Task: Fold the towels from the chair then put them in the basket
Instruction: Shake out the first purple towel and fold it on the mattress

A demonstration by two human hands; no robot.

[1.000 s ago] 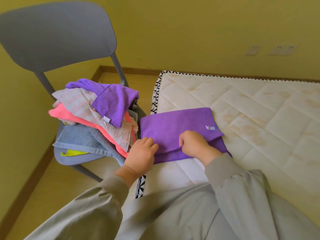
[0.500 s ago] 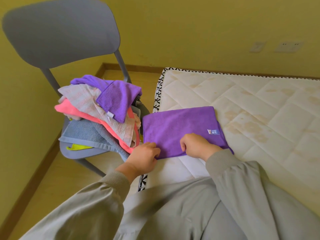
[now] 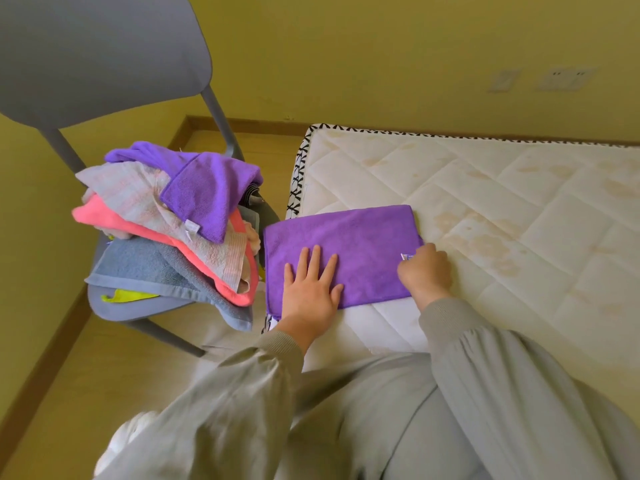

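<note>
Purple microfibre towel (image 3: pixel 363 237), folded, lies on the mattress (image 3: pixel 502 202) at frame centre. Left hand (image 3: pixel 310 292) presses it flat, fingers spread; right hand (image 3: pixel 424 271) curls over its right edge, whether pinching I cannot tell

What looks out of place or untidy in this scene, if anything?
The bare mattress carries yellowish-brown stains right of the folded purple towel. On the chair, the towel pile is jumbled, and its grey towel hangs over the seat's edge.
</note>
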